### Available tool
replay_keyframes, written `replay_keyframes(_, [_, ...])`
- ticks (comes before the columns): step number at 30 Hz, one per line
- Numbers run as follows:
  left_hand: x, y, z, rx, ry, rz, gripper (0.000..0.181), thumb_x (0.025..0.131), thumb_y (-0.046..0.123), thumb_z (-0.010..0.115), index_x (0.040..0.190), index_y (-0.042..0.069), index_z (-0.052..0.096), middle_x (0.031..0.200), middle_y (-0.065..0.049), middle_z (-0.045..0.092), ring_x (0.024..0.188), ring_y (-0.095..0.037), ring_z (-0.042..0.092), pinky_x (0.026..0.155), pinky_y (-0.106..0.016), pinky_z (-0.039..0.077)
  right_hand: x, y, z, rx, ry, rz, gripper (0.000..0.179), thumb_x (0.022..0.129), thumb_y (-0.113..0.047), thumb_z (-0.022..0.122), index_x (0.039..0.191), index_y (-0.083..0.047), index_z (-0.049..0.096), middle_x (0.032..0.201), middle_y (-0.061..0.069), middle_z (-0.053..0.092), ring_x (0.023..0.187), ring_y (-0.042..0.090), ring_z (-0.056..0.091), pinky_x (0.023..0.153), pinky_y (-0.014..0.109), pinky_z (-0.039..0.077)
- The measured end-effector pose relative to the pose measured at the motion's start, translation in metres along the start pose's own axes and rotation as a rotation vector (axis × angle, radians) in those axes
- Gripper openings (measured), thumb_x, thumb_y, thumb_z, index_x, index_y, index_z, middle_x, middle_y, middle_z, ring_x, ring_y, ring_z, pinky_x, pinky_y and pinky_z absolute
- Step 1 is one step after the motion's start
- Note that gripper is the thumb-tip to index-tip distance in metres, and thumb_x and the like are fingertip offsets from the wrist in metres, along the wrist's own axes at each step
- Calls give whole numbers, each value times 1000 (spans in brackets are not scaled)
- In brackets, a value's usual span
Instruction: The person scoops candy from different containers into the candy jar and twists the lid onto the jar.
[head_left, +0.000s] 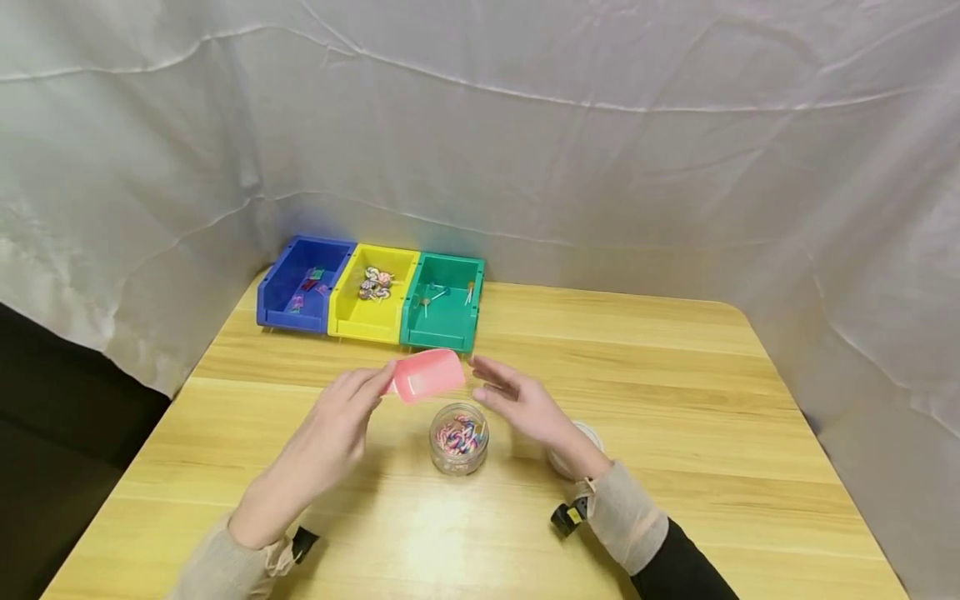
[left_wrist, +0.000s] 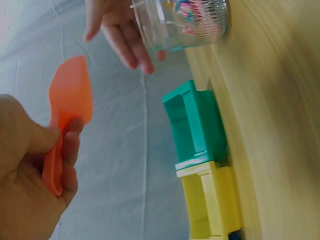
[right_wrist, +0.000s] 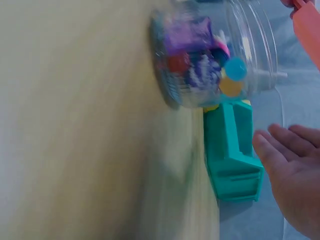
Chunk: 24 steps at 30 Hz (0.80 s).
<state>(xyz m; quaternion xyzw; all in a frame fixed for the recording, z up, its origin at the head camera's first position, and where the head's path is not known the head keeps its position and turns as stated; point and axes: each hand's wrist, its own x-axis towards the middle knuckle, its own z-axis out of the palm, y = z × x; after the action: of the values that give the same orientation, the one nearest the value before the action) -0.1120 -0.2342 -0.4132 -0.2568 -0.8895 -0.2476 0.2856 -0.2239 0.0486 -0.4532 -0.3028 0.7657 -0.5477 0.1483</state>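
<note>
Scoop (head_left: 431, 375) is hanging above the table (head_left: 637, 358), its pink bowl pointing toward the right hand (head_left: 525, 408). The left hand (head_left: 330, 433) is gripping the handle, thumb and curled fingers pinching it from both sides, as the left wrist view is showing. The right hand is hovering near the bowl's free end, its fingers reaching out lightly bent and lying side by side, the thumb standing apart; whether a fingertip is touching the scoop, I cannot tell. Between the hands, and nearer the body than the bowl, a clear jar (head_left: 437, 456) is standing upright and uncovered on the table. Sweets (head_left: 460, 435) are filling its lower part, striped ones showing from above, and a purple wrapper and blue and orange rounds showing through the side in the right wrist view. A white disc (head_left: 589, 433) is lying partly hidden beneath the right wrist. Farther back, a blue bin (head_left: 291, 322), a yellow bin (head_left: 363, 331) and a green bin (head_left: 438, 338) are standing in a touching row, each holding sweets, with a pale curtain (head_left: 562, 192) hanging behind
</note>
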Motion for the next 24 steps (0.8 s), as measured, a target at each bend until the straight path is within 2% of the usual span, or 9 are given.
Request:
replay_keyframes(8, [4, -15, 10, 8, 204, -87, 55, 89, -23, 61, 142, -9, 55, 117, -24, 66, 101, -38, 61, 89, -45, 51, 41, 2, -7, -13, 256, 6, 55, 105, -11, 61, 154, 3, 42, 157, 17, 48, 142, 33, 50, 115, 38, 42])
replay_keyframes(12, [9, -29, 9, -24, 244, -135, 54, 91, -24, 59, 143, -9, 55, 116, -25, 66, 100, -38, 60, 88, -43, 50, 63, 6, -9, -36, 361, 69, 53, 106, -10, 58, 156, -1, 43, 158, 14, 47, 143, 31, 50, 115, 40, 43])
replay_keyframes(15, [12, -40, 6, -36, 243, -194, 52, 93, -22, 57, 143, -9, 55, 115, -24, 65, 98, -36, 59, 85, -38, 48, 79, 9, -10, -65, 393, 116, 53, 107, -13, 57, 157, -3, 42, 160, 13, 46, 144, 30, 49, 115, 40, 43])
replay_keyframes(17, [15, -50, 3, -40, 247, -227, 49, 95, -21, 56, 143, -10, 54, 115, -26, 64, 99, -38, 58, 86, -40, 47, 89, 10, -11, -81, 395, 135, 55, 107, -15, 57, 158, -3, 40, 160, 16, 44, 144, 31, 49, 115, 40, 43])
replay_keyframes(24, [30, -86, -9, 1, 279, -298, 46, 97, -19, 52, 143, -13, 52, 122, -34, 61, 106, -50, 56, 94, -59, 47, 113, 14, -16, -137, 378, 188, 59, 109, -21, 56, 160, -2, 34, 164, 16, 39, 145, 34, 47, 112, 43, 45])
